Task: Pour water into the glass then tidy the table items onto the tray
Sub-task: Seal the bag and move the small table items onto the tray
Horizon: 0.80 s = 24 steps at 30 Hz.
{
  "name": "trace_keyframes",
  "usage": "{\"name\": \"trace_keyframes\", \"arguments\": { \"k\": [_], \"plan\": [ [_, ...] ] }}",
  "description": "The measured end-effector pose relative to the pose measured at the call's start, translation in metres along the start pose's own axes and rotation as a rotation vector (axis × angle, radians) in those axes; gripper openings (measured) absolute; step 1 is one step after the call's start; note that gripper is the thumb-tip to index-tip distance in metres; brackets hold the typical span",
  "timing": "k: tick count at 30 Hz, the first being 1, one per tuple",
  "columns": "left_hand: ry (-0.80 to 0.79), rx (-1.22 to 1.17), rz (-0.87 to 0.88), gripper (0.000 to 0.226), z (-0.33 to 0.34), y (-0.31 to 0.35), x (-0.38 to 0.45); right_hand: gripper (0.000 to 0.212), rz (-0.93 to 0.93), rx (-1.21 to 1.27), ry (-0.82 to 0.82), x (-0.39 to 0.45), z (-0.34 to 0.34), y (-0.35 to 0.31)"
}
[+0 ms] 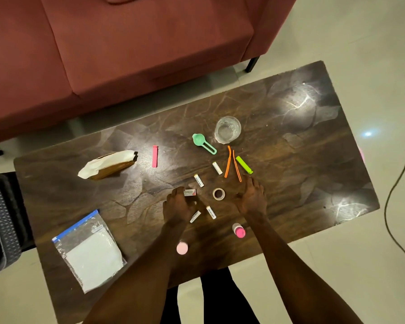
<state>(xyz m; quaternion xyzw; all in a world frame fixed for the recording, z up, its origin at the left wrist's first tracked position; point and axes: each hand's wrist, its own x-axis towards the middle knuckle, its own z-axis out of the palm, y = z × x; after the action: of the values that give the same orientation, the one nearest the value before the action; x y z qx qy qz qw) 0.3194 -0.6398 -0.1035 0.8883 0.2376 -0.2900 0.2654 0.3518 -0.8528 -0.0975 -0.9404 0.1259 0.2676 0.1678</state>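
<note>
A red sofa (126, 50) fills the far side, behind a dark wood-grain tabletop (290, 141) that carries everything else. Near the left front corner lies a zip bag (89, 251) with white contents; farther back on the left sits a brown box (110, 166) with white tissue spilling out. The glass (227, 129) stands upright toward the far middle, clear, and whether it holds water cannot be told. Just left of it lies a green scoop (202, 143), and well to the left a pink clip (154, 156). Nearer than the glass lie an orange clip (232, 163), sprung open, and a lime clip (243, 164) just beside it.

The left hand (179, 204) pinches a small white box (189, 192) at its fingertips. The right hand (253, 197) rests flat on the tabletop with fingers straight, tips near the orange clip, holding nothing. Between the hands lies a tape roll (218, 194). Small white tubes (198, 180) are scattered around them, one more beside the orange clip. Two pink-capped bottles (239, 230) sit near the front edge, one by each forearm.
</note>
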Motion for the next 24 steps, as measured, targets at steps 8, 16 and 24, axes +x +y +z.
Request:
{"name": "trace_keyframes", "arguments": {
  "k": [8, 16, 24],
  "plan": [
    [-0.035, 0.044, 0.039, 0.055, 0.005, 0.010, 0.005, 0.076, 0.040, 0.017, -0.021, 0.000, -0.002, 0.006],
    [-0.020, 0.056, 0.048, 0.054, 0.005, 0.003, 0.012, 0.066, 0.049, 0.017, 0.002, 0.018, 0.002, -0.012],
    [0.008, 0.031, -0.059, 0.043, -0.010, -0.014, 0.022, 0.081, -0.037, -0.042, -0.040, 0.027, 0.014, -0.044]
  ]
}}
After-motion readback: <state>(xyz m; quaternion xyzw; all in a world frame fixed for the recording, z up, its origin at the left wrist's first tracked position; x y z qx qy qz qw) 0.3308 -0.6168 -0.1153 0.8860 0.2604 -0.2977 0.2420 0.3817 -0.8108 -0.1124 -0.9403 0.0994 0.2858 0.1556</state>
